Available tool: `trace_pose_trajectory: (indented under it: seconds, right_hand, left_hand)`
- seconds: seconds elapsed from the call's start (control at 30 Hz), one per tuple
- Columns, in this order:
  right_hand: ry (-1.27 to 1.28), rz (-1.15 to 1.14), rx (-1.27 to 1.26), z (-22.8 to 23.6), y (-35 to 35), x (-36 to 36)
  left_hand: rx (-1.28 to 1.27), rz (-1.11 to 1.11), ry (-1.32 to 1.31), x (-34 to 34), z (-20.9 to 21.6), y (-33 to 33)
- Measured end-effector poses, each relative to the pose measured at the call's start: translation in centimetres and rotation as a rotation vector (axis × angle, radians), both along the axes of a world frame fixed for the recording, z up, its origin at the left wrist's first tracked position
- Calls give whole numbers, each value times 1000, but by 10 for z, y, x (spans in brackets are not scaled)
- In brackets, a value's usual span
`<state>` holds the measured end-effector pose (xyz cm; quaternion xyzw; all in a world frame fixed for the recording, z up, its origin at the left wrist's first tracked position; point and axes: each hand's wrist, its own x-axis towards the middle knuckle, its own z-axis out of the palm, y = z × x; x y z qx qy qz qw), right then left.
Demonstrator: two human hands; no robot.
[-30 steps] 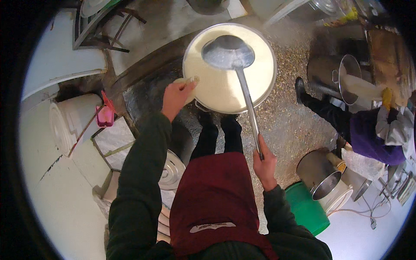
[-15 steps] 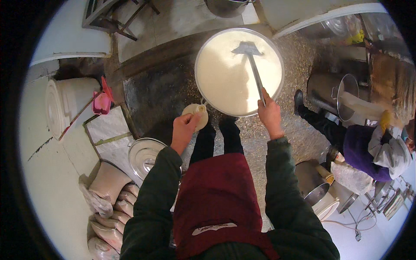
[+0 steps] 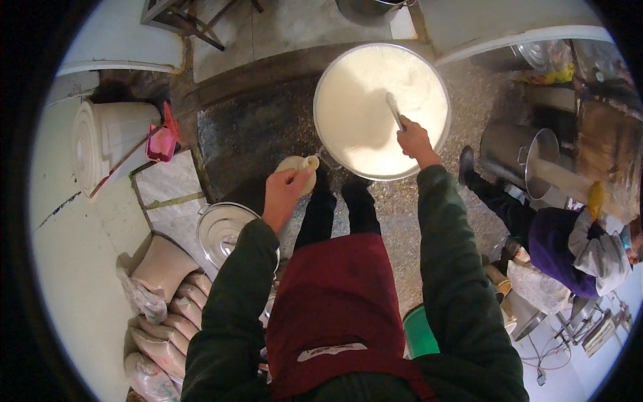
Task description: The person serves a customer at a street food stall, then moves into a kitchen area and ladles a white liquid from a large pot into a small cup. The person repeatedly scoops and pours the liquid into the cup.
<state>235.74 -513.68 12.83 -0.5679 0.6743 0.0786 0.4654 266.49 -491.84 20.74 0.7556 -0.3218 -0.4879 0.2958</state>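
In front of me stands a big round metal pot [image 3: 444, 130] filled with creamy, pale yellow liquid [image 3: 358, 107]. My right hand [image 3: 416, 142] is closed round the metal handle of a paddle [image 3: 393, 107] at the pot's right side. The handle slants down into the liquid, and the blade is hidden below the surface. Left of the pot's near rim, my left hand [image 3: 287, 194] pinches the neck of a pale, rounded plastic jug [image 3: 292, 165]. Its small round mouth faces up beside my fingertips. Part of the jug lies hidden behind my hand.
A lidded metal pot [image 3: 224, 236] and several filled sacks [image 3: 164, 328] are at my left. Farther off stand a white bin [image 3: 127, 144] and a pink dustpan [image 3: 161, 144]. On the right, a co-worker [image 3: 559, 248] works by a tipped metal pot [image 3: 542, 163]. A green bucket [image 3: 420, 331] is near my right side.
My right hand has shifted slightly and lowered the paddle. Its blade, visible on the surface before, is now under the liquid. My left hand still holds the jug; the green bucket has come into view.
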Motion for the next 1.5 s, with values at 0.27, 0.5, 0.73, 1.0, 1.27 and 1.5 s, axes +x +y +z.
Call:
trace_pose_trajectory:
  seconds: [0.27,0.5,0.73,1.0,1.27,1.5]
  right_hand:
    - [33,119,-237,-56,90,0]
    - [-115,-84,-275,-24,205,-9]
    - [-230,-290,-243,54,287,-33]
    - [-224,-297,-307,124,331,-60]
    - [-241,-286,-374,153,321,-80]
    - [-182,-212,-564,131,252,-64]
  left_hand:
    - [156,-214,-192,-12,-10,-77]
    - [268,-619,-419,-46,-51,-154]
    - [211,-902,-667,-92,-83,-198]
    - [139,-1020,-805,-79,-96,-218]
    - [131,-724,-625,-43,-39,-222]
    - [15,-321,-215,-2,-28,-147]
